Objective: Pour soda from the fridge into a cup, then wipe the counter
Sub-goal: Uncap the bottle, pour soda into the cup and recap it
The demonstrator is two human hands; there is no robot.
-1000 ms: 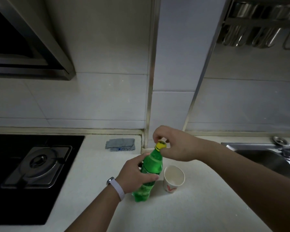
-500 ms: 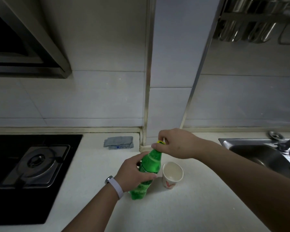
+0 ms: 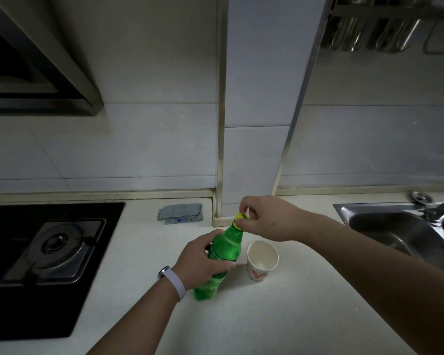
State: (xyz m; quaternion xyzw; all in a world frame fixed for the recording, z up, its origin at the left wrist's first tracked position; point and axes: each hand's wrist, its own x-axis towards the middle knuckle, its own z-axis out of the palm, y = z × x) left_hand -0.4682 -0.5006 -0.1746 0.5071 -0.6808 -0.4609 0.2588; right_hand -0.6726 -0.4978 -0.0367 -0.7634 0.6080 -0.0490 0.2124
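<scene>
A green soda bottle (image 3: 227, 245) stands on the white counter (image 3: 280, 316), tilted slightly to the right. My left hand (image 3: 200, 262) is wrapped around its middle. My right hand (image 3: 267, 217) pinches the yellow cap (image 3: 240, 217) at the bottle's top with thumb and fingers. A white paper cup (image 3: 262, 260) with a red mark stands upright and looks empty, just right of the bottle. A folded grey cloth (image 3: 181, 213) lies on the counter by the wall, behind and left of the bottle.
A black gas stove (image 3: 49, 252) fills the counter's left side under a range hood (image 3: 36, 73). A steel sink (image 3: 400, 231) with a tap sits at the right. A tiled pillar (image 3: 254, 149) juts out behind the bottle. Utensils hang at top right.
My right hand has shifted its grip on the cap, fingers turning around it. The bottle stays in my left hand at the same spot beside the cup.
</scene>
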